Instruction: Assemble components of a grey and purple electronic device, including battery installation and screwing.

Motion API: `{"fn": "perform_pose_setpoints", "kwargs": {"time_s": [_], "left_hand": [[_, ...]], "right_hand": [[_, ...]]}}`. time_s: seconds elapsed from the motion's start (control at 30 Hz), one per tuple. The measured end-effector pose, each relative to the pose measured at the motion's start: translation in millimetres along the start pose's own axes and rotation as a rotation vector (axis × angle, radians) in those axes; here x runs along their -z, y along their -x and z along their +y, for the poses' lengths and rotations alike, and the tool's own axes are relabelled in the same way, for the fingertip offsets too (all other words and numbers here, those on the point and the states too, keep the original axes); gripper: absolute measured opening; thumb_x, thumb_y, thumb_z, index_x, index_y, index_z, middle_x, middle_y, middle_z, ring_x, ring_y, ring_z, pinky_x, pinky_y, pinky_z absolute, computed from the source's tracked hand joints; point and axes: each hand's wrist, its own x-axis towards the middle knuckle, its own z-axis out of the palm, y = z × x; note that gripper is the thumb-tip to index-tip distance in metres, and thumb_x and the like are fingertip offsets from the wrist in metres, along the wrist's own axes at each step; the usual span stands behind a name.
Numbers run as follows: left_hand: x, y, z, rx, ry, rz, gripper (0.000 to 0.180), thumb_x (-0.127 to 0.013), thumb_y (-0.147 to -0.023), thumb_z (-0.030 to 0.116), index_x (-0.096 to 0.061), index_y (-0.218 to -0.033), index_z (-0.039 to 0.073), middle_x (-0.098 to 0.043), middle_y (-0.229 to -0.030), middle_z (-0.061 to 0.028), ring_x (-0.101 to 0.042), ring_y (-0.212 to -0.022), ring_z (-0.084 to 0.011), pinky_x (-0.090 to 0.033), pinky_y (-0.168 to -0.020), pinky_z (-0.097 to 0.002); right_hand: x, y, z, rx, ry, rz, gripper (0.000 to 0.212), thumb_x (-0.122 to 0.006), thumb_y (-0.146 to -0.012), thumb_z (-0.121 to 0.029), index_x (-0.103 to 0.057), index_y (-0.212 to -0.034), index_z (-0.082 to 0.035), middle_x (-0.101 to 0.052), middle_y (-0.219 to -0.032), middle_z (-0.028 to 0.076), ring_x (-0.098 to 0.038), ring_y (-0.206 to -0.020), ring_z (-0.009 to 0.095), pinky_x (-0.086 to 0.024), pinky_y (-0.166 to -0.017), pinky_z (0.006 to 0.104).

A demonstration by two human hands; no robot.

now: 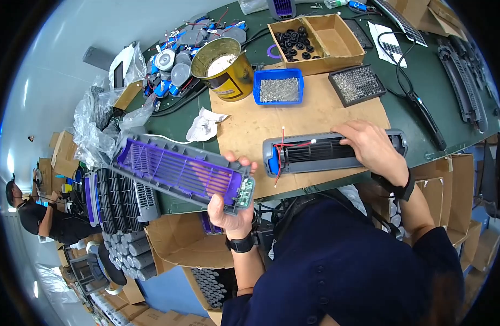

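My left hand (231,217) grips the right end of a grey fan cover with a purple slatted grille (176,165), tilted and raised over the table's near edge. A small green circuit board (245,193) sits at that end, by my fingers. On the cardboard sheet lies a long grey fan housing (342,164) holding a black ribbed roller (315,152). My right hand (372,148) is closed over its far rim, fingertips at the roller. A blue cylindrical part (273,162) and red wires (281,155) are at the housing's left end.
Beyond the cardboard sheet (244,127) stand a yellow bucket (228,87), a blue tray of screws (279,101), a box of black wheels (337,60) and a black bin of metal parts (358,98). A corded electric screwdriver (426,119) lies right. A person (49,217) works far left.
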Motion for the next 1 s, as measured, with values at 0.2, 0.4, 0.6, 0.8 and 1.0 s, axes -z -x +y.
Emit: {"fn": "perform_pose_setpoints", "kwargs": {"time_s": [0.2, 0.4, 0.6, 0.8, 1.0], "left_hand": [[-12.0, -2.1, -19.8, 0.163, -0.050, -0.033, 0.070, -0.067, -0.079, 0.037, -0.041, -0.133, 0.000, -0.050, -0.123, -0.0149, -0.055, -0.117, -0.0348, -0.049, -0.095, -0.0452], [-17.7, -7.8, -15.7, 0.223, -0.017, -0.061, 0.069, -0.066, -0.080, 0.040, -0.042, -0.130, -0.002, -0.058, -0.118, -0.0189, -0.054, -0.122, -0.0357, -0.049, -0.091, -0.0388], [-19.0, -11.4, -18.8, 0.169, 0.019, -0.074, 0.062, -0.063, -0.084, 0.029, -0.040, -0.134, 0.001, -0.053, -0.122, -0.0173, -0.056, -0.115, -0.0364, -0.039, -0.102, -0.0560], [-22.5, -22.4, -18.8, 0.158, 0.056, -0.066, 0.057, -0.063, -0.084, 0.019, -0.041, -0.134, 0.001, -0.052, -0.123, -0.0172, -0.058, -0.115, -0.0364, -0.046, -0.102, -0.0499], [-24.1, -30.8, -18.8, 0.184, -0.032, -0.042, 0.058, -0.061, -0.085, 0.025, -0.040, -0.136, 0.005, -0.055, -0.121, -0.0174, -0.057, -0.113, -0.0375, -0.037, -0.105, -0.0626]], "right_hand": [[13.6, -13.6, 0.2, -0.083, -0.167, -0.237, 0.019, -0.057, -0.082, 0.002, -0.063, -0.101, 0.000, -0.064, -0.100, 0.020, -0.059, -0.094, 0.040, -0.048, -0.082, 0.0431], [-17.0, -46.9, -40.7, 0.254, -0.089, 0.057, 0.021, -0.048, -0.073, 0.012, -0.056, -0.090, 0.003, -0.059, -0.108, 0.021, -0.056, -0.104, 0.038, -0.046, -0.090, 0.0417], [-32.3, -75.4, -44.7, 0.210, -0.536, -0.092, 0.021, -0.049, -0.073, 0.014, -0.055, -0.090, 0.004, -0.060, -0.092, 0.021, -0.060, -0.088, 0.037, -0.049, -0.078, 0.0417], [-28.6, -64.5, -37.3, 0.236, -0.311, 0.057, 0.017, -0.059, -0.073, 0.010, -0.059, -0.089, 0.003, -0.060, -0.075, 0.018, -0.061, -0.074, 0.040, -0.050, -0.069, 0.0428], [-34.8, -64.9, -37.4, 0.207, -0.246, 0.167, 0.015, -0.066, -0.072, 0.004, -0.064, -0.087, 0.000, -0.064, -0.085, 0.013, -0.060, -0.089, 0.036, -0.049, -0.074, 0.0434]]}}
